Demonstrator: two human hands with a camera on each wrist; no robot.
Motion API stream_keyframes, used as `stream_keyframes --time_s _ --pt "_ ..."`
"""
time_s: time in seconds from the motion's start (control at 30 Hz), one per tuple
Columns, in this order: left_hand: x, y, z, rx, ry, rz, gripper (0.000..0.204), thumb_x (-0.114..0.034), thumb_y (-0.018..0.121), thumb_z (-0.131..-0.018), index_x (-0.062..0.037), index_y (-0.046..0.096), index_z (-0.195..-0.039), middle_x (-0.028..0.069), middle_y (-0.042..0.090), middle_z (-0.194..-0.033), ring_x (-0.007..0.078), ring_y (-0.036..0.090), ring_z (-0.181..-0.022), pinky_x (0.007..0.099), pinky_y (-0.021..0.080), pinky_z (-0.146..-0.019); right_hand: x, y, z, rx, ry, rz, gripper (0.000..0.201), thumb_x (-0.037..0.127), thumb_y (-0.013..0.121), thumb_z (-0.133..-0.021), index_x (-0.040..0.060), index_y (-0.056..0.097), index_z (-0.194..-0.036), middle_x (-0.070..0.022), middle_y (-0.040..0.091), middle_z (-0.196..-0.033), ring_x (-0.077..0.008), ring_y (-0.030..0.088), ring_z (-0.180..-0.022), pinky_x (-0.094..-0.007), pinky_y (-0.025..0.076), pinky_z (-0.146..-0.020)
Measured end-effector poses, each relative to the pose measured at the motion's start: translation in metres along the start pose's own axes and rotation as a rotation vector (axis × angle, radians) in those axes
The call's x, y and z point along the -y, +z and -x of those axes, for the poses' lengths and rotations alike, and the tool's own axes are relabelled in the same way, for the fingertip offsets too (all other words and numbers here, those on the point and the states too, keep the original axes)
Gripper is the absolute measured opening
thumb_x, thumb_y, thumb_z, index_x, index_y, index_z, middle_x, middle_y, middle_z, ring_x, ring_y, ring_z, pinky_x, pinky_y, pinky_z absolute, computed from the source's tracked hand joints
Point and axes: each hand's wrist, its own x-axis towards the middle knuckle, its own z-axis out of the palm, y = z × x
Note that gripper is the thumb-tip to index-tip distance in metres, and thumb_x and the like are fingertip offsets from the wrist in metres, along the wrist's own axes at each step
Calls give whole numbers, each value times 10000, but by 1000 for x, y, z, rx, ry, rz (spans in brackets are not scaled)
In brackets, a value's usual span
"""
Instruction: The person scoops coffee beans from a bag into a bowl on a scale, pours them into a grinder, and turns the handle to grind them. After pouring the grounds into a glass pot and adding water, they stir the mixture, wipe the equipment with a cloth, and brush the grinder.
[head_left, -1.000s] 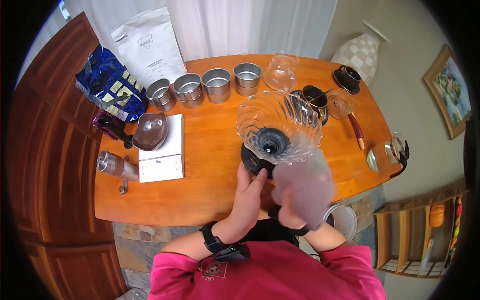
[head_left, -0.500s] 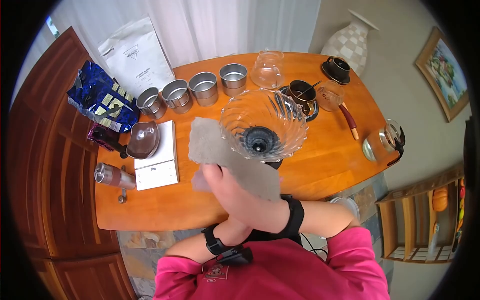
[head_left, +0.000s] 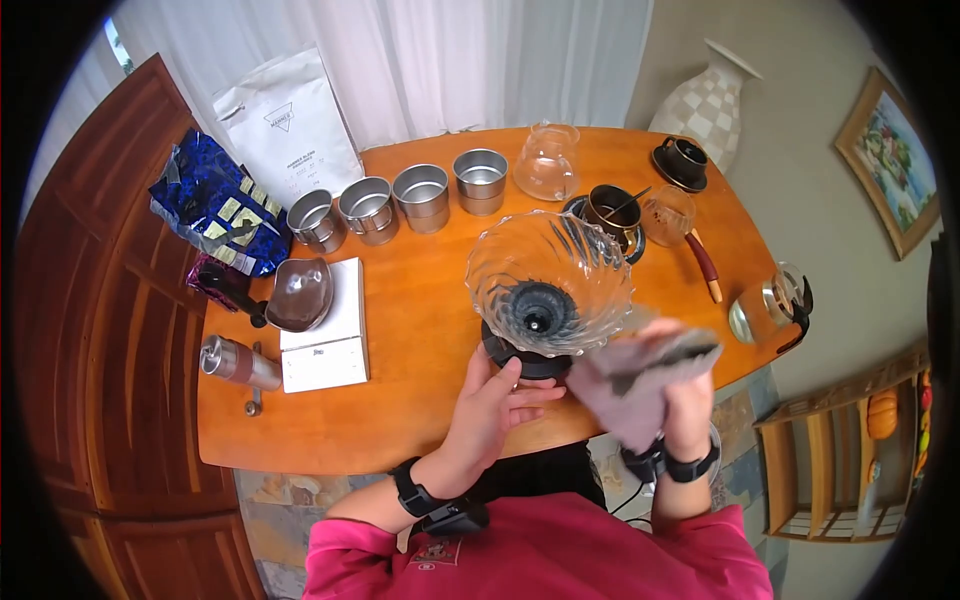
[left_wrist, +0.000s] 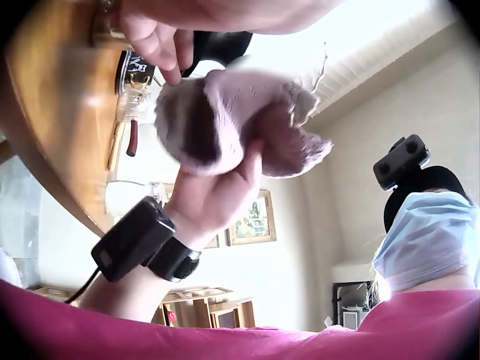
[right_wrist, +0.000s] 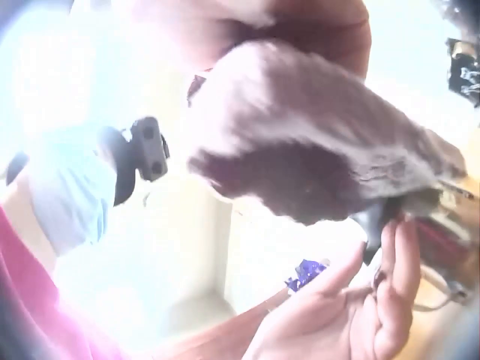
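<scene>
A clear, ribbed glass coffee dripper (head_left: 545,262) with a black base (head_left: 530,364) is held up over the near side of the table, its wide mouth facing up. My left hand (head_left: 478,418) holds it by that base, thumb on the near side and fingers beneath. In the right wrist view the left hand's fingers (right_wrist: 401,259) reach up to the dark base. A greyish-mauve cloth (head_left: 630,395) is gripped in my right hand (head_left: 692,412), close to the right side of the glass. The left wrist view shows the cloth (left_wrist: 225,112) bunched above the right palm.
Several steel cups (head_left: 420,195) line the back, beside a glass server (head_left: 548,165). Leftward are a white scale (head_left: 325,365), a brown bowl (head_left: 300,295), a hand grinder (head_left: 240,362) and coffee bags (head_left: 290,125). A glass pot (head_left: 768,312) stands near the right edge.
The right hand swept the cloth left across the dripper's front, then back to its right side. The left hand has stayed at the base.
</scene>
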Motion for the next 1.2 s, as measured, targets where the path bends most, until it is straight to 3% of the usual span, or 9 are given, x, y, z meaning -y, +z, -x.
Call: stream_keyframes --time_s 0.17,0.4,0.5,0.57,0.67,0.8,1.0,1.13,1.2 --pt "-14 -10 0 65 -142 -65 475 -295 455 -923 -183 201 -1309 137 565 -1052 244 619 -882 289 471 -655 14 -17 -62 -209 7 -237 350 69 437 -864 -13 426 -1204 -131 536 -1148 -238 548 -1040 -367 436 -913" --pt "-29 -13 -4 130 -256 -109 470 -272 481 -915 -180 217 -1293 105 554 -1068 224 623 -791 229 448 -532 -23 10 -166 374 650 -665 281 148 545 -864 -30 537 -1082 -118 623 -1003 -199 624 -864 -318 518 -760" --pt "-28 -12 -3 92 -243 -57 472 -251 494 -910 -177 226 -1291 76 527 -1118 216 619 -779 234 442 -533 -39 19 -172 527 674 -595 277 133 557 -857 -38 536 -1073 -106 625 -1000 -178 626 -842 -299 522 -741" --pt "-24 -13 -2 79 -225 -50 467 -240 496 -909 -175 232 -1288 63 516 -1136 213 616 -775 235 439 -533 -31 30 -152 403 288 -265 268 126 562 -856 -30 541 -1073 -90 619 -1012 -156 615 -872 -268 515 -748" --pt "-21 -13 -2 68 -200 -32 457 -229 496 -910 -175 241 -1285 45 508 -1148 208 613 -771 236 435 -535 -29 7 -140 202 309 -497 285 139 546 -870 -14 526 -1110 -88 597 -1050 -156 593 -929 -272 496 -791" --pt "-18 -7 -2 37 -191 -24 461 -238 491 -911 -185 238 -1293 40 519 -1139 207 615 -777 241 435 -551 -3 -9 -114 -103 -190 -230 385 152 493 -892 -29 415 -1223 -126 512 -1179 -207 523 -1067 -349 428 -914" --pt "-12 -2 -5 54 -173 -52 481 -266 497 -907 -200 231 -1302 43 532 -1136 207 621 -806 245 433 -595 -43 -13 -87 238 -2 -26 411 88 586 -846 13 438 -1222 -27 538 -1096 -115 502 -980 -270 410 -864" --pt "-8 2 -5 18 -161 -47 489 -273 507 -903 -206 234 -1304 42 534 -1135 206 623 -819 248 434 -616 -56 2 -67 140 129 134 326 99 508 -873 5 480 -1184 -55 552 -1110 -131 516 -975 -285 415 -850" --pt "-2 5 -6 -18 -114 13 468 -262 502 -907 -208 246 -1295 51 533 -1138 212 623 -837 260 436 -632 -57 15 -47 49 -253 311 294 63 480 -866 -31 486 -1145 -128 561 -1064 -220 535 -980 -317 399 -871"
